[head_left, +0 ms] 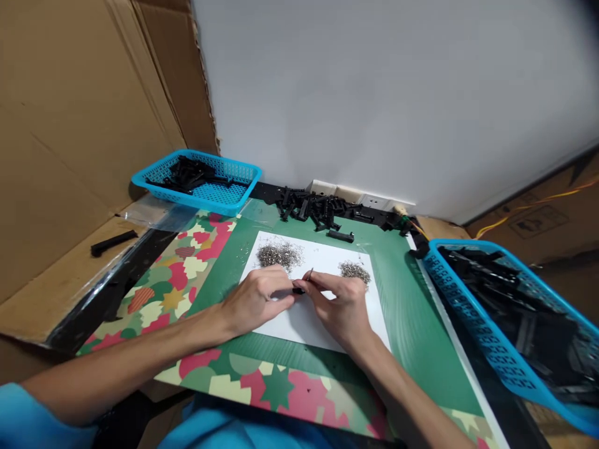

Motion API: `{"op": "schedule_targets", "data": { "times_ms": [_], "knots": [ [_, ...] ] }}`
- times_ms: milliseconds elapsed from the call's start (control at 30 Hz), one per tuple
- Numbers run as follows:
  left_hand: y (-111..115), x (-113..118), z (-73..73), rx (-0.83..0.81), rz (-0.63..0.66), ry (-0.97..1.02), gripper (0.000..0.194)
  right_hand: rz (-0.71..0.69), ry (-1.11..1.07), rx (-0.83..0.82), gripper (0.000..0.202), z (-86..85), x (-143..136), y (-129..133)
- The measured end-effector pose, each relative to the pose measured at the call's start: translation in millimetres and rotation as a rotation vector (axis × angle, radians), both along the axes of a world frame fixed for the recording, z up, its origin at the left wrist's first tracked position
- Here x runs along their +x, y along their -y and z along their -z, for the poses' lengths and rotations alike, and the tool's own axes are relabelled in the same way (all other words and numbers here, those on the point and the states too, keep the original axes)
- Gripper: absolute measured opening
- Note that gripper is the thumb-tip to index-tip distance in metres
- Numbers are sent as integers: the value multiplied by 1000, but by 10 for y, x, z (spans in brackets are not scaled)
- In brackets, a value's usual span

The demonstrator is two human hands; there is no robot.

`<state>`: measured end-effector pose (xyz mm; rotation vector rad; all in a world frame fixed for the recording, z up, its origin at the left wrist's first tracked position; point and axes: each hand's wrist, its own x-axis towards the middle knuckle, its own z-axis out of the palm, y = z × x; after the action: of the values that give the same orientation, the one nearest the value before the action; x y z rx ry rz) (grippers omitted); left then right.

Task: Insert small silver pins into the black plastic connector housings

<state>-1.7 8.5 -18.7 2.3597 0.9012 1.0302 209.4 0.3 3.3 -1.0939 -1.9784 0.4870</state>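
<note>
The small black part (298,290) pinched between the left hand (256,299) and the right hand (340,305) is mostly covered by fingertips, so its shape cannot be told. The thin pin (311,274) above it is too fine to make out. The two heaps of metal bits (281,254) blur into grey specks. The right blue basket (496,349) is cut off by the picture's edge, its black contents blurred.
</note>
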Motion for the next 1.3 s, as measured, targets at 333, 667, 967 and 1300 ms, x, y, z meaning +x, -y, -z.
{"op": "schedule_targets", "data": {
  "times_ms": [333, 667, 967, 1300],
  "knots": [
    [-19, 30, -5, 55, -41, 26, 13, 49, -241, -157, 36, 30, 74, -97],
    [-1, 23, -80, 114, -23, 136, 20, -2, 14, 91, 22, -272, 447, -145],
    [12, 16, -33, 82, -12, 57, 24, -303, 357, -92, 23, -322, 506, -136],
    [5, 19, -51, 48, -68, 7, 19, -367, 329, -161, 22, -245, 455, -191]
  ]
}}
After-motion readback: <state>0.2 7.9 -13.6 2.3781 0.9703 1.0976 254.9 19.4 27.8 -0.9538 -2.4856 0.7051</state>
